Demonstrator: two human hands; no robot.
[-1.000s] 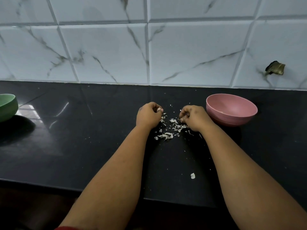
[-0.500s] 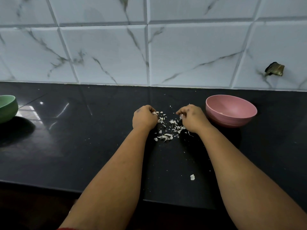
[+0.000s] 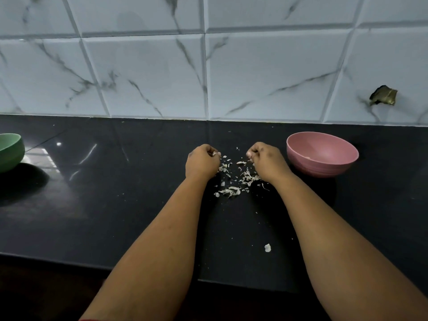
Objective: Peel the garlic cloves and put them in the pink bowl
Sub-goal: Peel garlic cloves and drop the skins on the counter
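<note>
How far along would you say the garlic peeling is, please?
Partly done: loose skins litter the counter, and a pale piece shows in the pink bowl. Both the left hand and right hand pinch small pale bits. How many cloves remain is unclear.

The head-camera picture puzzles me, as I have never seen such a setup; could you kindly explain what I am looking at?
No machine is involved: a person wears one wide-angle camera on the head, looking forward and down, so both bare forearms reach in from the bottom edge. The surface is a dark countertop against a marble-patterned tiled wall. The left hand and right hand are curled, and each pinches something small and pale at its fingertips, probably garlic clove or skin; it is too small to tell which. Between them lie scattered garlic skins, with one stray piece nearer the counter's front edge. The pink bowl, meant for peeled cloves, stands just to the right of the right hand. A green bowl sits at the far left.
</note>
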